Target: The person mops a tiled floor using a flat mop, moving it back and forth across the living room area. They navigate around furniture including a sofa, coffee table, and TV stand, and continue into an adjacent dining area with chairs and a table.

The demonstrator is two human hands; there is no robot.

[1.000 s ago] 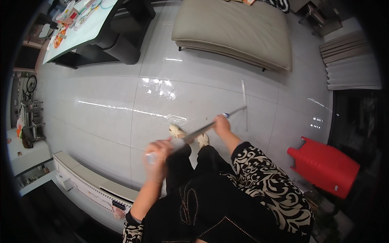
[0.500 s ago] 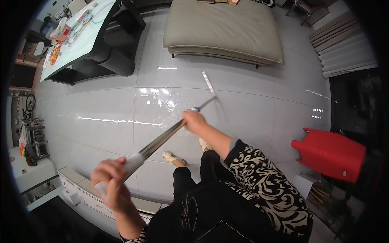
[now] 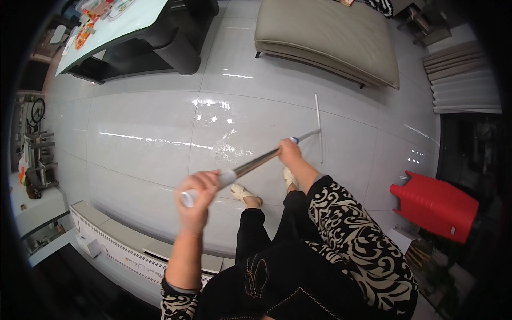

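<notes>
Both my hands are closed on the long metal pole of a floor squeegee (image 3: 256,162). My left hand (image 3: 199,192) wraps the white grip at its near upper end. Farther down, my right hand (image 3: 289,153) grips the pole beside a blue collar. The squeegee's thin, pale blade (image 3: 319,117) lies across the tiles ahead and to the right, below the beige upholstered seat. Wet, shiny patches (image 3: 224,144) show on the grey tiled floor left of the pole. My feet, in cream shoes (image 3: 245,195), stand just beneath it.
A beige upholstered seat (image 3: 330,40) stands on short legs ahead. A glass-topped table (image 3: 122,24) with a dark base is at the far left. On the right are a red plastic object (image 3: 437,205) and curtains (image 3: 464,80). A long low cabinet (image 3: 128,234) runs along my left.
The squeegee blade has swept to the right, and both hands have moved right with the pole. The view has shifted too, with the seat and table displaced in the picture.
</notes>
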